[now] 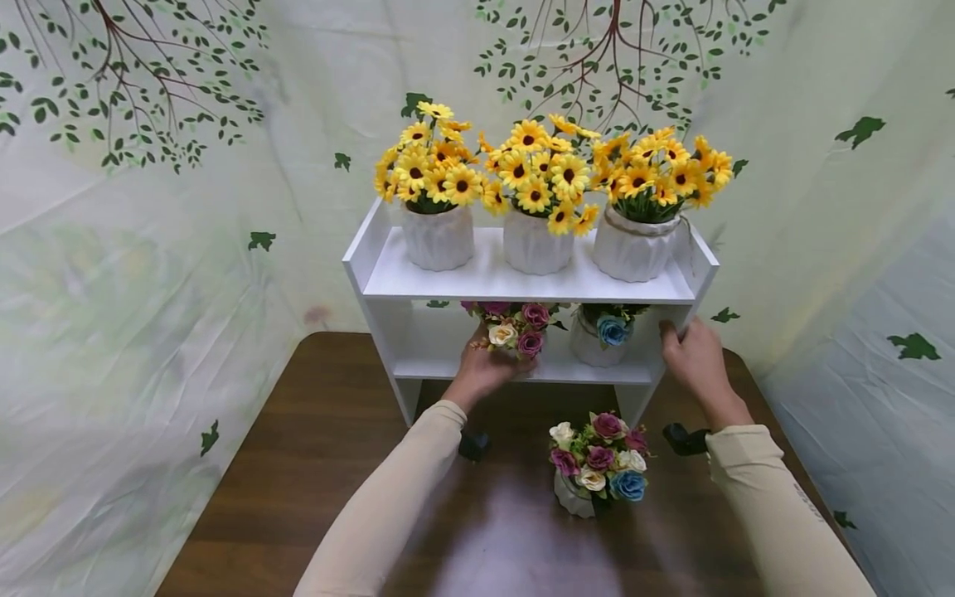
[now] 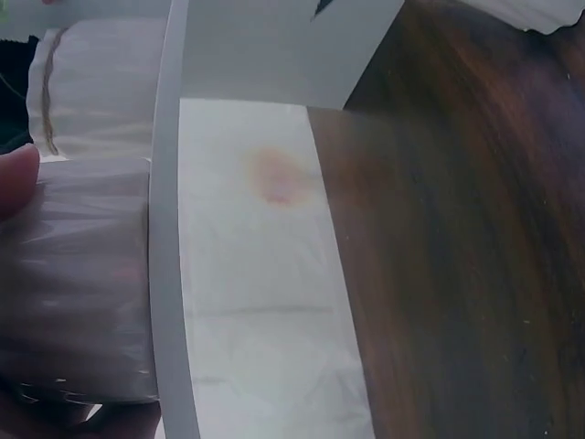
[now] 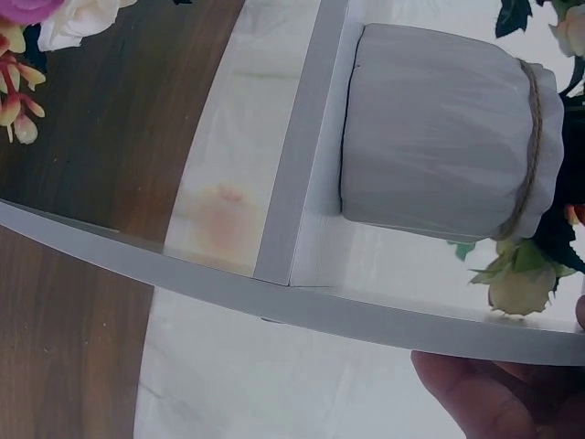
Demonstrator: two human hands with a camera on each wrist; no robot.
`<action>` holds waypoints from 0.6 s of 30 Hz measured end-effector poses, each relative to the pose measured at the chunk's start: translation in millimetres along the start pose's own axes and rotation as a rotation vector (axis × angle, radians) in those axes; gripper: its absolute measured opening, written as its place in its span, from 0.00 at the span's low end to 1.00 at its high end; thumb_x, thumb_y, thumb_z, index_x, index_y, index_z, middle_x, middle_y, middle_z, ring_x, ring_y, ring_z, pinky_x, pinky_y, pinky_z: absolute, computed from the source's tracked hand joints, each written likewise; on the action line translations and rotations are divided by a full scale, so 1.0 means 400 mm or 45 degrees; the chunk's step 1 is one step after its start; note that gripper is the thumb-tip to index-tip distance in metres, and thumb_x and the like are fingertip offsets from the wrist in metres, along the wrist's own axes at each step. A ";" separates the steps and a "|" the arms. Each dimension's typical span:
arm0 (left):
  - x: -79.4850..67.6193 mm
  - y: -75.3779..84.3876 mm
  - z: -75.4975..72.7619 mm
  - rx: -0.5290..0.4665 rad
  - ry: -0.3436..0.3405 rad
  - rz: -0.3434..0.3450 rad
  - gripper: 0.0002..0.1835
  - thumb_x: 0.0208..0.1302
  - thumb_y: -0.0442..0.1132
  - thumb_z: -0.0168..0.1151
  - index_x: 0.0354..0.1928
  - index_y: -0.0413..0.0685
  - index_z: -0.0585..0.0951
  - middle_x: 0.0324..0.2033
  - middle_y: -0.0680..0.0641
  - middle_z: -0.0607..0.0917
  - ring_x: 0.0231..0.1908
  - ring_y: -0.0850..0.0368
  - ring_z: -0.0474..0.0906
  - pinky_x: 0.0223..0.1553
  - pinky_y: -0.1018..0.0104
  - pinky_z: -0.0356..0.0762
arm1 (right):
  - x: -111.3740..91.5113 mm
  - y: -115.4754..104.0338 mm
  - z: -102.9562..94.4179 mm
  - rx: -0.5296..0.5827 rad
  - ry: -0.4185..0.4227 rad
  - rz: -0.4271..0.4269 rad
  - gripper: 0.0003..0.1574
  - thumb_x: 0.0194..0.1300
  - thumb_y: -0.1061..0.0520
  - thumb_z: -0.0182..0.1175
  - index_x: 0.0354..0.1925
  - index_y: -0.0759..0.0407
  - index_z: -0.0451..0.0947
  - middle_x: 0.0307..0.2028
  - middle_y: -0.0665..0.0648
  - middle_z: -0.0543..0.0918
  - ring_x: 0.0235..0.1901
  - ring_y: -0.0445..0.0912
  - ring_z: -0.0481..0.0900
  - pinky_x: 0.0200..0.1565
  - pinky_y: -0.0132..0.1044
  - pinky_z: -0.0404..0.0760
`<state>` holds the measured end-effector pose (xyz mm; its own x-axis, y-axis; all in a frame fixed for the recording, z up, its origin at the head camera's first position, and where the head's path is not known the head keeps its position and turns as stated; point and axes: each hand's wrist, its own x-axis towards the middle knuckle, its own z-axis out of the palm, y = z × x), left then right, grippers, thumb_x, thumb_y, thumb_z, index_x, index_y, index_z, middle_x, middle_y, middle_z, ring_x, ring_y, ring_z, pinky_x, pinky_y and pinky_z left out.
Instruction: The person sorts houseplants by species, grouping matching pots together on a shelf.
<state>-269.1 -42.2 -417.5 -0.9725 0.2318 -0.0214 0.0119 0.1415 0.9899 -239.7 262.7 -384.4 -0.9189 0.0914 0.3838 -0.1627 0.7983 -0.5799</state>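
Observation:
My left hand (image 1: 481, 369) grips a pale flower pot (image 2: 78, 283) at the lower level of a white two-tier shelf (image 1: 488, 249). Purple and cream artificial roses (image 1: 515, 327) top this pot; the hand hides most of it in the head view. In the left wrist view, the thumb (image 2: 16, 181) lies against the pot's side, and its base is at the shelf board. My right hand (image 1: 697, 361) holds the shelf's right side panel, fingers (image 3: 471, 393) outside it. Inside that panel stands another white pot (image 3: 439, 133) tied with twine, with a blue rose (image 1: 613, 330) showing.
Three white pots of yellow daisy-like flowers (image 1: 533, 174) line the top tier. On the brown wooden table (image 1: 313, 464), in front of the shelf, a pot of mixed roses (image 1: 574, 496) leans slightly. A leaf-printed cloth (image 1: 186, 274) hangs behind and around the table.

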 end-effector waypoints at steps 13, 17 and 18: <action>0.047 -0.001 -0.002 0.331 0.091 -0.067 0.56 0.53 0.50 0.75 0.77 0.44 0.51 0.75 0.41 0.61 0.75 0.44 0.58 0.75 0.53 0.59 | 0.004 -0.005 -0.004 0.017 -0.008 0.010 0.24 0.75 0.56 0.45 0.50 0.79 0.73 0.43 0.81 0.80 0.39 0.70 0.80 0.36 0.61 0.78; 0.056 -0.007 -0.002 0.382 0.138 -0.087 0.59 0.49 0.52 0.78 0.77 0.45 0.53 0.75 0.41 0.63 0.74 0.44 0.60 0.74 0.54 0.61 | 0.001 -0.005 -0.002 0.026 -0.012 0.021 0.24 0.74 0.56 0.45 0.50 0.79 0.73 0.43 0.81 0.80 0.40 0.71 0.81 0.36 0.62 0.79; 0.060 -0.009 -0.003 0.375 0.139 -0.081 0.58 0.48 0.52 0.78 0.77 0.46 0.54 0.74 0.41 0.64 0.74 0.44 0.61 0.73 0.54 0.62 | 0.001 -0.006 -0.002 0.029 -0.015 0.024 0.24 0.74 0.56 0.45 0.50 0.79 0.73 0.44 0.82 0.80 0.41 0.71 0.81 0.36 0.62 0.79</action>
<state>-292.7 -38.2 -421.3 -0.9925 0.1108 -0.0512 0.0012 0.4290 0.9033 -239.3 261.4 -382.3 -0.9261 0.0988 0.3642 -0.1537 0.7827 -0.6031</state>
